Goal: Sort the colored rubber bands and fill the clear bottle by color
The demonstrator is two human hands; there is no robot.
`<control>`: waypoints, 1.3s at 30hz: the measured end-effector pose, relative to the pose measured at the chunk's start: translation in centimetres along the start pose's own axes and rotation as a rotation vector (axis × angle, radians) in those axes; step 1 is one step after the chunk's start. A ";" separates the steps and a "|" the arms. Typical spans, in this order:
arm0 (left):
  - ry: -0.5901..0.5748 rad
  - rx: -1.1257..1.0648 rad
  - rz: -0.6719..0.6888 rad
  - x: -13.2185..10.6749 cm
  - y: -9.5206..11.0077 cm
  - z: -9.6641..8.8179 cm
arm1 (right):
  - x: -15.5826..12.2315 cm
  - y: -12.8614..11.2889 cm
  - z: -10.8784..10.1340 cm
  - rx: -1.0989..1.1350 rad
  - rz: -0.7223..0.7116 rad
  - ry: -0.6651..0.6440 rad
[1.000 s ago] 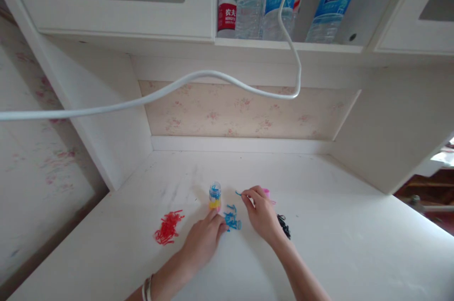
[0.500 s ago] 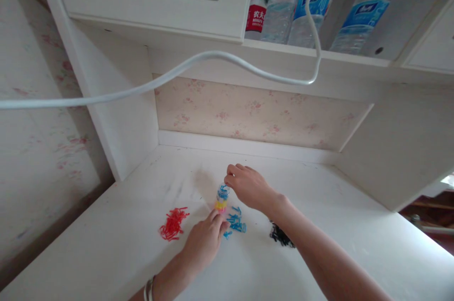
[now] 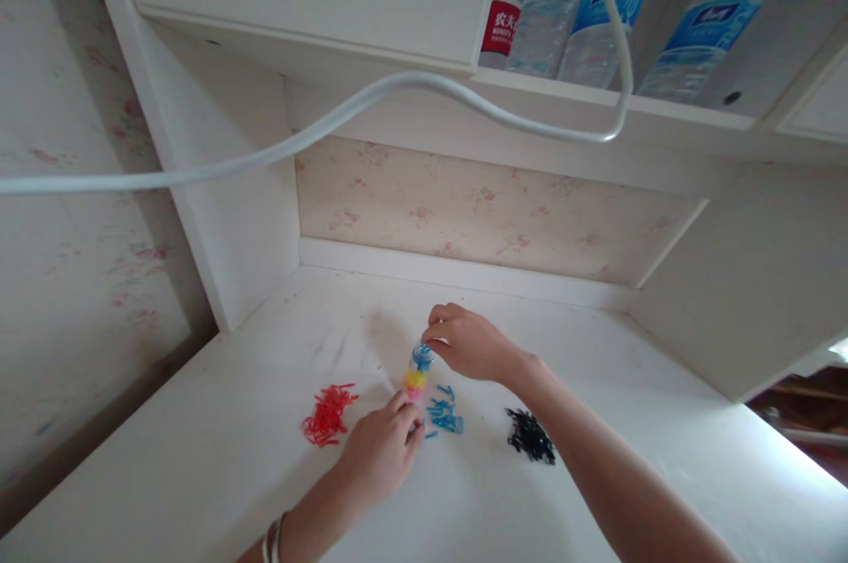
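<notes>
A small clear bottle with pink, yellow and blue layers inside stands tilted on the white desk. My left hand is closed around its lower end, the fingertips at the pink layer. At the bottle's mouth, the fingers of my right hand are pinched together, with blue bits showing just under the fingertips; most of what they hold is hidden. Right of the bottle lies a loose pile of blue rubber bands, close to my left thumb. A red pile of bands is left of my left hand, and a black pile lies beside my right forearm.
A white cable hangs across the view above the desk. Overhead is a white cabinet whose open shelf holds several plastic bottles. White side panels and a flowered wall panel border the desk.
The view has shifted slightly, and more of the black pile shows beside my right forearm. My left hand stays on the bottle; my right fingers have come down a little closer over its mouth.
</notes>
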State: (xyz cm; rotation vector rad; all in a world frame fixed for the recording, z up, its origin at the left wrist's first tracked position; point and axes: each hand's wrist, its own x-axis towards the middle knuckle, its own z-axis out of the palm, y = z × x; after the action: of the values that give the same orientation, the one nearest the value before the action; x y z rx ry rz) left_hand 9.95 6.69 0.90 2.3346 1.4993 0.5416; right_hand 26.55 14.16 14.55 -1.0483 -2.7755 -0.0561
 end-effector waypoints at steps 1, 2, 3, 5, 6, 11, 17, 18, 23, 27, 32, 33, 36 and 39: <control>-0.003 -0.004 -0.008 0.0 0.0 0.0 | 0.0 0.0 0.0 0.012 0.000 0.005; -0.008 -0.003 -0.022 -0.1 0.0 -0.1 | -0.1 0.0 -0.1 0.022 0.000 0.009; -0.017 0.004 -0.036 -0.2 -0.1 -0.2 | -0.1 0.0 -0.1 0.030 0.000 0.010; -0.038 0.033 -0.055 -0.3 -0.1 -0.4 | -0.1 0.0 0.0 0.043 0.004 0.011; -0.051 0.050 -0.053 -0.4 -0.1 -0.6 | -0.2 0.0 0.0 0.048 0.005 0.012; -0.116 0.065 -0.007 -0.4 -0.1 -1.0 | -0.5 -0.1 -0.1 0.093 0.037 0.080; -0.066 0.047 -0.023 -0.1 -0.4 -0.5 | -3.4 0.3 1.2 0.278 0.269 0.356; -0.053 0.045 -0.025 -0.1 -0.5 -0.4 | -4.2 0.4 2.0 0.309 0.319 0.377; -0.042 -0.036 -0.006 0.1 -0.6 -0.8 | -8.2 1.4 7.5 0.390 0.529 0.265; -0.080 -0.053 -0.015 -0.1 -0.5 -1.3 | -9.9 1.5 10.7 0.433 0.596 0.149; -0.118 -0.034 -0.036 -0.1 -0.4 -1.5 | -9.8 0.8 11.7 0.369 0.608 0.091; -0.124 -0.034 -0.034 -0.1 -0.3 -1.5 | -9.7 0.6 11.7 0.350 0.596 0.082; -0.131 -0.009 -0.031 -0.3 0.0 -1.5 | -9.5 0.4 11.6 0.310 0.582 0.059; -0.135 0.042 -0.025 -0.7 0.4 -1.4 | -9.7 0.3 11.6 0.298 0.588 0.060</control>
State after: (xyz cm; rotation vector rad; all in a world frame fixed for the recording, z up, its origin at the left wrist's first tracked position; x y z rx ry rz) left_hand 9.33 6.01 2.25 2.3300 1.4886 0.3427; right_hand 32.13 9.17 1.45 -1.6747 -2.2201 0.3785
